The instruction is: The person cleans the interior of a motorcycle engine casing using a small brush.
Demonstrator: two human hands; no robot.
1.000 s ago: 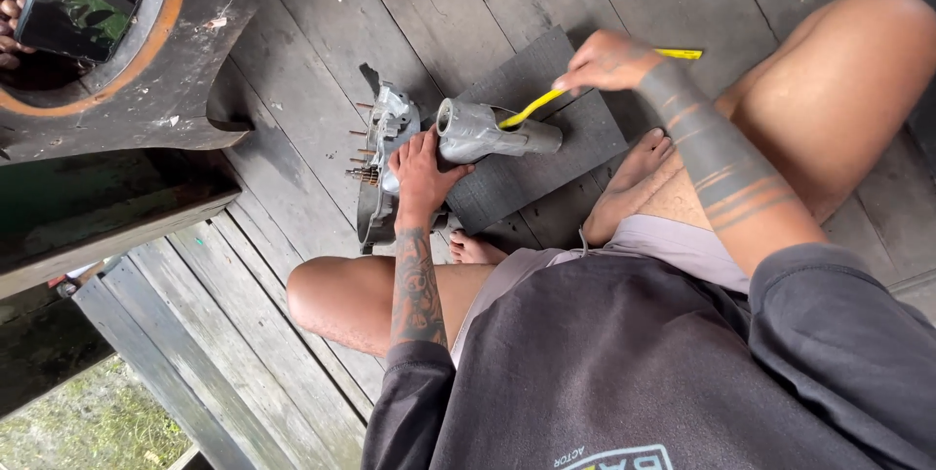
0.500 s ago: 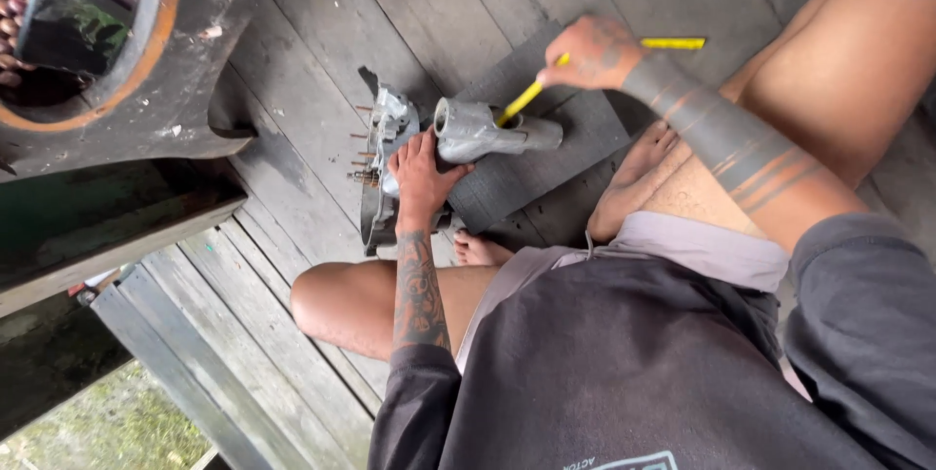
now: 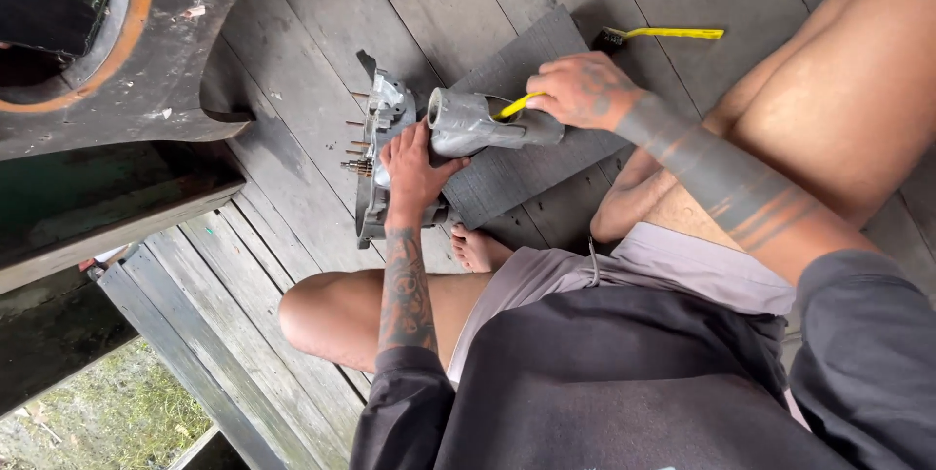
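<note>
A grey metal engine casing [image 3: 375, 173] with studs sticking out lies on the dark wooden deck [image 3: 292, 60]. My left hand [image 3: 414, 173] presses flat on it, fingers spread. A grey tubular metal part [image 3: 468, 124] rises from the casing and lies over a dark grey mat [image 3: 526, 173]. My right hand [image 3: 585, 90] rests on the far end of that part and grips a thin yellow tool [image 3: 517, 104], whose end points at the tube. What the tool's tip is cannot be seen.
A yellow-handled brush [image 3: 668, 33] lies on the deck beyond the mat. A large dark rusty-rimmed ring-shaped object [image 3: 146, 60] fills the upper left. My bare legs and foot [image 3: 478, 251] flank the casing. The deck edge [image 3: 156, 333] drops to grass at the lower left.
My right hand has come down and left with the yellow tool and now lies on the tubular part. My left hand stays on the casing.
</note>
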